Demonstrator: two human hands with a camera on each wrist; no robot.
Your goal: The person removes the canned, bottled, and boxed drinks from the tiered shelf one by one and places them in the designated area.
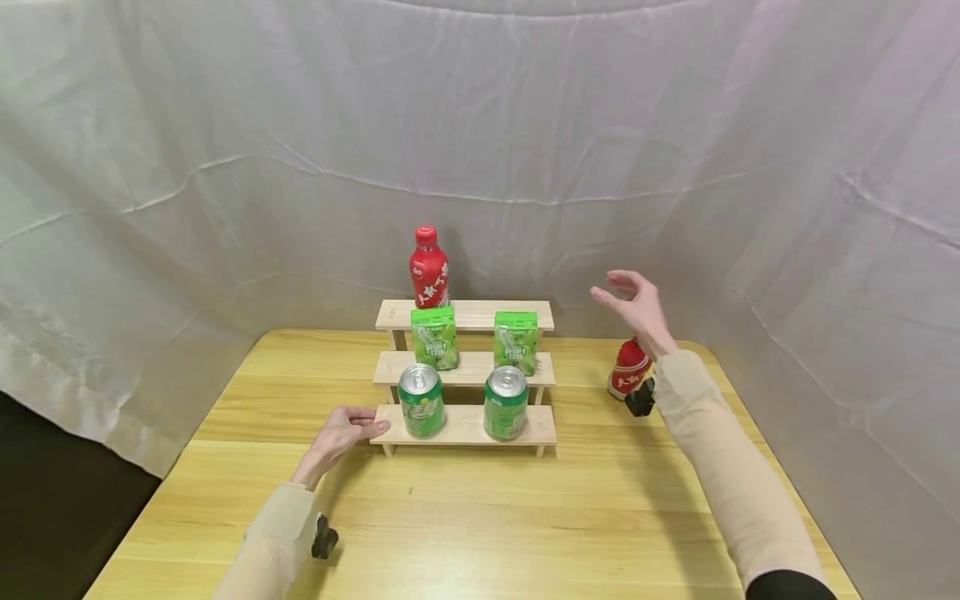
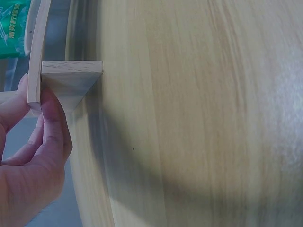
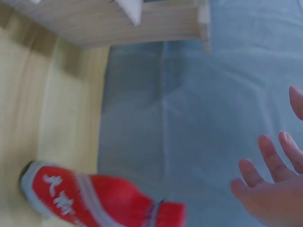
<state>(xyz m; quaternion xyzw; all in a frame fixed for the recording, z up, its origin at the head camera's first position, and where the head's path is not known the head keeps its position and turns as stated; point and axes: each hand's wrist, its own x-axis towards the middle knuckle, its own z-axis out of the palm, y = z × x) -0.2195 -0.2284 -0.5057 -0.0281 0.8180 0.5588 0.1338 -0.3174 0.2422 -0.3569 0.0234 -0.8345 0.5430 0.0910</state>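
Note:
A three-step wooden shelf [image 1: 465, 317] stands mid-table. On its top step is a red bottle [image 1: 428, 268]; two green cartons [image 1: 434, 337] occupy the middle step and two green cans [image 1: 421, 402] the bottom one. My left hand [image 1: 367, 425] pinches the left end of the bottom step, and in the left wrist view its thumb and fingers [image 2: 51, 118] clamp the board and its bracket [image 2: 71, 82]. My right hand [image 1: 618, 287] hovers open in the air, fingers spread [image 3: 270, 156], holding nothing. Just below it a second red bottle [image 1: 628, 369] [image 3: 94, 201] stands on the table.
The wooden table [image 1: 480, 517] is bare in front of the shelf. A white cloth backdrop [image 1: 225, 167] closes in the back and both sides. The table's right edge runs close behind the second bottle.

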